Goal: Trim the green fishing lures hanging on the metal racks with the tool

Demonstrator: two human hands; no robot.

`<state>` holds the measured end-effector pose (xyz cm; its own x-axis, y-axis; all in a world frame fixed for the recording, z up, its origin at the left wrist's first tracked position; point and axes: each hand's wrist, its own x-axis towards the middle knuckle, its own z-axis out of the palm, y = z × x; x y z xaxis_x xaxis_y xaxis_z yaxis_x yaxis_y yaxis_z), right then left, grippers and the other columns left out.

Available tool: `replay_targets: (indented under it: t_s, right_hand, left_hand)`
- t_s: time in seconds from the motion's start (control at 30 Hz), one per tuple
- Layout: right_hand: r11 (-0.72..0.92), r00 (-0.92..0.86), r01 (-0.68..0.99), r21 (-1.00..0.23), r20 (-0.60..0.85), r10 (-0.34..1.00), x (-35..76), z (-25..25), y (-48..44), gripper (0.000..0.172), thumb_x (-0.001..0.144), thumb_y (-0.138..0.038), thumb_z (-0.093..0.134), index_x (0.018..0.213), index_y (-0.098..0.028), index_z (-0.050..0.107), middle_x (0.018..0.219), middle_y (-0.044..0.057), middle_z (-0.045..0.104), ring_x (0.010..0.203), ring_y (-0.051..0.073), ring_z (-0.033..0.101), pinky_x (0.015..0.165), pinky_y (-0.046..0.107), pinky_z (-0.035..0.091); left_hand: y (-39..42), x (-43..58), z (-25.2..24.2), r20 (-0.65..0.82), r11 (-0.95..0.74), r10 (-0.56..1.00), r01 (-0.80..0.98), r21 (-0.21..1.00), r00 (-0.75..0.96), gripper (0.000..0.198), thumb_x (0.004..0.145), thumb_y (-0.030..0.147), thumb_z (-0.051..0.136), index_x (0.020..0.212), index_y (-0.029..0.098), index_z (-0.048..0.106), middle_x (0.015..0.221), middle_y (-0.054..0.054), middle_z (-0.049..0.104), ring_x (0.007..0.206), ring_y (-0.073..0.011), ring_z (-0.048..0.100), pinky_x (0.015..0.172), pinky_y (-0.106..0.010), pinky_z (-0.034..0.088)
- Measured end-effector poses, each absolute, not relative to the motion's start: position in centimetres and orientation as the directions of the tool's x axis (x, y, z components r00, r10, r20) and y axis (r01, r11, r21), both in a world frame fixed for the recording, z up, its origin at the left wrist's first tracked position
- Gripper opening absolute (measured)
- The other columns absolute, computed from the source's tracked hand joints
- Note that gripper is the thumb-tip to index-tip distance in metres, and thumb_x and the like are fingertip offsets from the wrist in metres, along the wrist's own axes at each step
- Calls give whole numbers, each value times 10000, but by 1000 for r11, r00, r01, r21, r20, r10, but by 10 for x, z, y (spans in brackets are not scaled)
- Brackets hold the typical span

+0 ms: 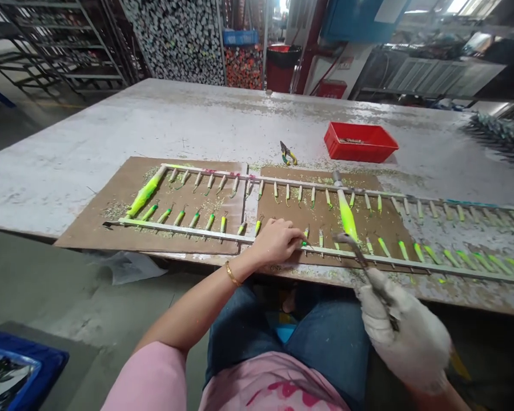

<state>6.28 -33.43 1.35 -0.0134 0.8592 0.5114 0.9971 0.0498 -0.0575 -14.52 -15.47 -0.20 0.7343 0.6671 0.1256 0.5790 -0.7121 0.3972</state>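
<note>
A long metal rack (325, 252) lies across brown cardboard sheets (92, 234) and holds rows of small neon-green floats. My left hand (276, 242), bare with a gold bangle (232, 274), rests over the rack's front rail, its fingertips pinching a small green-tipped float (305, 242). My right hand (405, 328) wears a white glove and grips a slim metal hand tool (360, 257). The tool's tip reaches just above the rail, near a larger neon-yellow float (346, 216). Another large float (145, 191) lies at the rack's left end.
Yellow-handled pliers (288, 155) and a red plastic crate (360, 142) sit on the worn grey table (111, 137) behind the rack. A spiky bundle of rods (501, 134) lies at the right. A blue tray (21, 365) stands on the floor at lower left.
</note>
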Motion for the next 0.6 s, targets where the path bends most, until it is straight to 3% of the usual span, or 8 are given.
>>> replay_targets:
  t_s: [0.13,0.27,0.43,0.6]
  right_hand:
    - [166,-156,986,18,449,880,62,14,-331,403,1033,-382,427,1228,-182,718,647,29,727,530,187,661,528,282,444]
    - [66,-44,998,-26,507,861,63,16,-332,373,1012,-398,498,1207,-173,722,806,59,778,638,195,708,612,279,490]
    - [203,-207,977,59,452,867,63,17,-329,376,1030,-371,450,1213,-191,725,638,14,721,509,192,649,525,300,431]
    - [68,-47,997,-24,506,861,63,17,-328,402,1014,-426,488,1199,-165,730,829,81,783,639,226,710,595,309,481]
  left_hand:
    - [-155,-145,0,101,-714,657,575,399,747,267,1002,286,503,1118,307,743,953,-31,671,939,-213,574,826,-361,357]
    - [-156,-145,1,92,-711,660,580,398,746,255,1002,294,513,1110,296,744,973,-37,682,974,-219,579,842,-365,364]
    - [-155,-145,0,97,-715,652,568,407,752,251,1003,285,503,1104,274,733,1011,-30,707,982,-218,589,845,-360,374]
    - [-155,-144,-1,97,-710,656,568,417,748,250,1008,285,493,1083,257,730,1037,-33,731,986,-217,603,853,-356,377]
